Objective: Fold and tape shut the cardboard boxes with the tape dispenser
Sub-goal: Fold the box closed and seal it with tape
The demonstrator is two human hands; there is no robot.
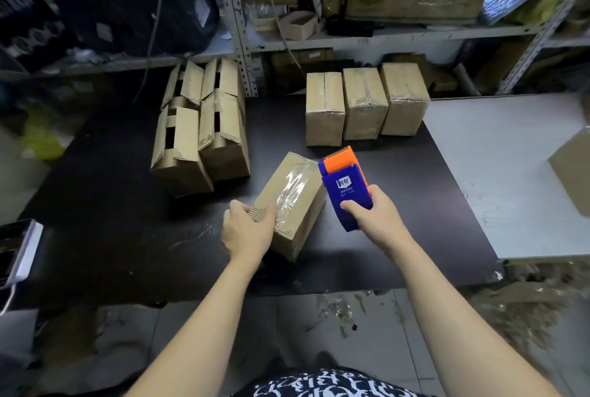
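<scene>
Cardboard box [292, 205] lies closed on the dark table [127, 205], in the near middle, turned at an angle so that one end points toward me and the other points far and to the right. A strip of clear tape [292, 187] runs along its top face, wrinkled and shiny. My left hand [247, 230] grips the near end of the box, with fingers curled over its left edge and the thumb on top. My right hand [375, 214] holds the tape dispenser [346, 192], fingers wrapped round its blue body and the thumb pressed on the blue face below a white label. The dispenser's orange head sits just beside the box's far right corner; I cannot tell whether it touches the cardboard.

Farther back on the right, three taped boxes [364, 102] stand in a row, side against side. On the far left, a cluster of untaped boxes [201, 128] stands with flaps loose and dark gaps showing. Behind both groups is a metal shelf rack [383, 34] packed with bags and cartons. To the right, a white surface [510, 173] meets the dark table, and another carton [571, 173] shows at the right edge. A white-edged device [19, 246] lies at the left edge. Scraps litter the floor [338, 310] near me.
</scene>
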